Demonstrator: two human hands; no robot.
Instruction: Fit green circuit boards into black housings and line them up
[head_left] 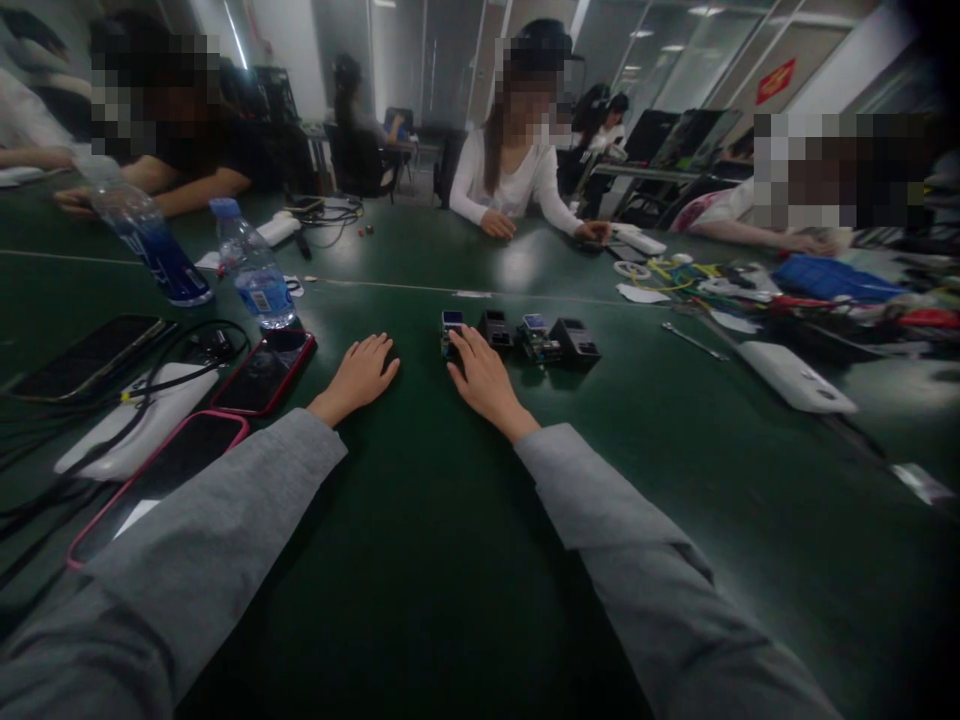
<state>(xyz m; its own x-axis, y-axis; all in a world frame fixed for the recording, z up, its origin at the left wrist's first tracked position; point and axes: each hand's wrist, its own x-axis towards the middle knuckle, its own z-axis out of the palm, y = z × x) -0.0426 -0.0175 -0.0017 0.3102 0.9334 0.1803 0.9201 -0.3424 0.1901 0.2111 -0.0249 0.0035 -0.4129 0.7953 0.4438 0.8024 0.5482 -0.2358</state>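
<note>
My left hand point(363, 375) lies flat on the dark green table point(420, 520), palm down, fingers together, holding nothing. My right hand point(484, 378) rests palm down just to its right, fingertips touching a small black module with a blue screen point(452, 322). Beside it stands a row of small black electronic modules: one point(496, 328), another with a blue top point(537, 337), and a larger black box point(576, 343). Both arms wear grey sleeves.
At left lie phones with red and pink cases point(264, 372), a white power bank with black cables point(142, 420) and two water bottles point(253, 265). A white device point(796, 378), tweezers point(694, 341) and coloured wires point(675, 275) lie right. Several people sit across the table.
</note>
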